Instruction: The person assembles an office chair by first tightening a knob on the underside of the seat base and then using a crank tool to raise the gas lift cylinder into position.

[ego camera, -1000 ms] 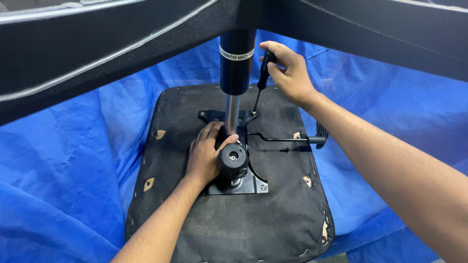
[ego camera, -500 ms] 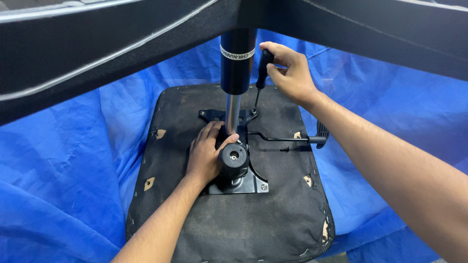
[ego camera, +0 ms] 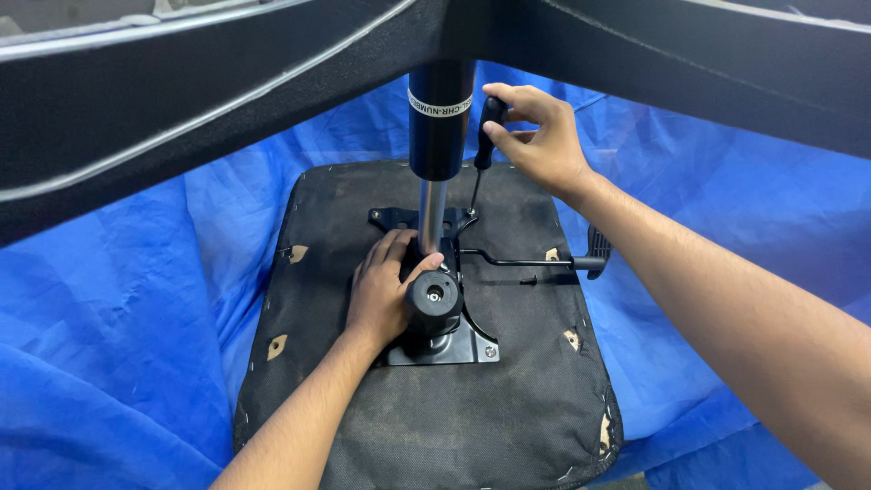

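An upturned black chair seat (ego camera: 508, 399) lies on a blue tarp. A black metal mechanism plate (ego camera: 458, 340) is fixed to its underside. My left hand (ego camera: 386, 290) rests on that plate, thumb against the round black knob (ego camera: 434, 298). My right hand (ego camera: 540, 141) grips the black handle of a screwdriver (ego camera: 483, 150), whose thin shaft runs down to the plate's far end. A gas-lift cylinder (ego camera: 440, 127) with a silver rod rises from the mechanism between my hands.
A black lever with a paddle end (ego camera: 594, 254) sticks out to the right of the mechanism. Chair base legs (ego camera: 200, 100) span the top of the view. The blue tarp (ego camera: 118, 318) surrounds the seat. A small dark screw (ego camera: 532, 281) lies on the seat.
My right hand has shifted its fingers slightly on the screwdriver handle. My left hand has stayed on the mechanism.
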